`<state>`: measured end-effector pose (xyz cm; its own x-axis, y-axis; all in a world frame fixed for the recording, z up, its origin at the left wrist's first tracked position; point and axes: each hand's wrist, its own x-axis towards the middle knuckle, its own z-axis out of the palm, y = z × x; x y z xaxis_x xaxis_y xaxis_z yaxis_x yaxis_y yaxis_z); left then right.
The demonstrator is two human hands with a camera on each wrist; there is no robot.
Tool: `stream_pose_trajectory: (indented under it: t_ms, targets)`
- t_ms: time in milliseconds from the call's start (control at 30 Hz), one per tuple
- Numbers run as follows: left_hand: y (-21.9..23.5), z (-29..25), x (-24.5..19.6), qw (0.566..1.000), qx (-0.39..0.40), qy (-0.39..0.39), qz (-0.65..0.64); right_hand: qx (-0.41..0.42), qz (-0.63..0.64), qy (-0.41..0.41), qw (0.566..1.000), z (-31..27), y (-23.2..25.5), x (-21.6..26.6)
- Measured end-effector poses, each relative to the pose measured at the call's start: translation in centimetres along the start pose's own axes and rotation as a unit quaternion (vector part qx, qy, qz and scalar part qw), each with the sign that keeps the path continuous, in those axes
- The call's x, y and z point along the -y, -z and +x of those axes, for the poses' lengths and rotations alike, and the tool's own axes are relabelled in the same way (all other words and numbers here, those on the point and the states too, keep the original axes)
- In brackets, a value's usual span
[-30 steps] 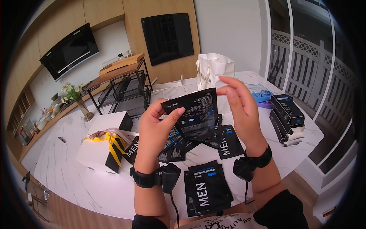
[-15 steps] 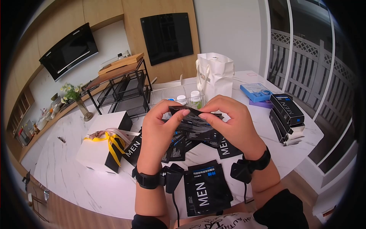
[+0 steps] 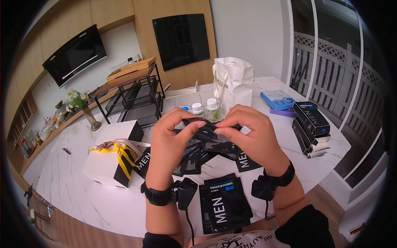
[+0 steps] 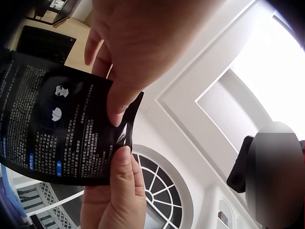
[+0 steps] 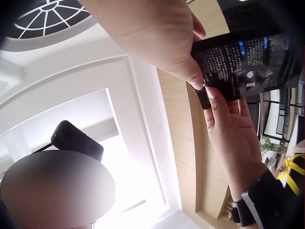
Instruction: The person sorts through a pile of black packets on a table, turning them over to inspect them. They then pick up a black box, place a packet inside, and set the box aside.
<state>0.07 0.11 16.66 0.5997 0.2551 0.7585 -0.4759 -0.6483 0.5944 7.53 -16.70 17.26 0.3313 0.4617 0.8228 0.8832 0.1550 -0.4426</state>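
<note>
1. Pinching one edge of the black pouch (image 3: 209,131) with thumbs and fingers, the left hand (image 3: 167,134) and right hand (image 3: 252,134) meet close together; both are closed on it. In the first frame only the left hand held it, its printed face raised, while the right hand was off it with fingers lifted.
2. Compared with the second frame, the hands have barely moved, but the pouch's gripped edge now looks more bent and bunched between them.
3. The pouch is dark and glossy, lined with small white print. The left wrist view shows two little white drawings, blue labels and a shiny crease between the thumbs. Whether the edge is torn, one cannot tell.
4. It is above the table (image 3: 74,177), over the scattered pouches (image 3: 192,159) and on the near side of the clear tray (image 3: 178,101), where bottles (image 3: 211,108) stand; the hands hid these in the first frame.
5. A pouch stack (image 3: 225,204), marked MEN, lies on the table near the person, unchanged. The white box (image 3: 108,159) with its yellow ribbon (image 3: 124,157) sits on the left, the black boxes (image 3: 312,120) on the right, and the white bag (image 3: 237,82) stands behind.
</note>
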Motion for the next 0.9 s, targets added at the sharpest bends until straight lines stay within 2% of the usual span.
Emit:
stream_pose_trajectory:
  t_ms: [167, 200, 233, 300, 367, 500, 567, 633, 667, 800, 900]
  targets:
    - [-0.1, -0.4, -1.4, 0.993, 0.109, -0.034, -0.026, -0.038, -0.014, -0.018, 0.999, 0.3, 0.6, -0.8]
    - [-0.3, -0.4, -1.5, 0.993, 0.110, -0.013, -0.033, -0.044, -0.019, -0.022, 0.999, 0.3, 0.5, -0.8]
    - [-0.3, -0.4, -1.3, 0.993, 0.110, -0.013, -0.033, -0.051, -0.024, -0.026, 0.998, 0.3, 0.5, -0.8]
    - [-0.4, -0.4, -0.9, 0.998, 0.055, 0.034, -0.022, -0.037, -0.006, -0.029, 0.999, 0.2, 0.7, -0.5]
    - [-0.4, -0.3, -0.6, 0.998, 0.040, 0.035, -0.025, -0.025, 0.011, -0.034, 0.999, 0.1, 0.6, -0.5]
    - [-0.4, -0.2, -0.6, 0.998, -0.006, 0.033, -0.050, -0.051, 0.049, -0.019, 0.997, 0.0, -0.6, -0.7]
    - [-0.7, -0.2, -0.8, 0.996, -0.030, 0.024, -0.077, -0.032, 0.075, -0.066, 0.994, 0.0, -0.5, -1.4]
    - [-0.5, -0.4, -0.8, 0.997, -0.023, 0.036, -0.066, 0.019, 0.064, -0.121, 0.990, 0.2, 0.2, -1.2]
    - [-0.7, -0.5, -0.6, 0.997, -0.032, 0.021, -0.067, 0.011, 0.067, -0.120, 0.990, 0.2, 0.2, -1.1]
    - [-0.2, -0.5, -2.1, 0.998, 0.003, 0.050, -0.049, 0.006, 0.035, -0.127, 0.991, 0.1, 0.1, -0.7]
    - [-0.4, -0.4, -1.4, 0.997, 0.015, 0.059, -0.041, -0.002, 0.022, -0.140, 0.990, 0.1, 0.0, -0.3]
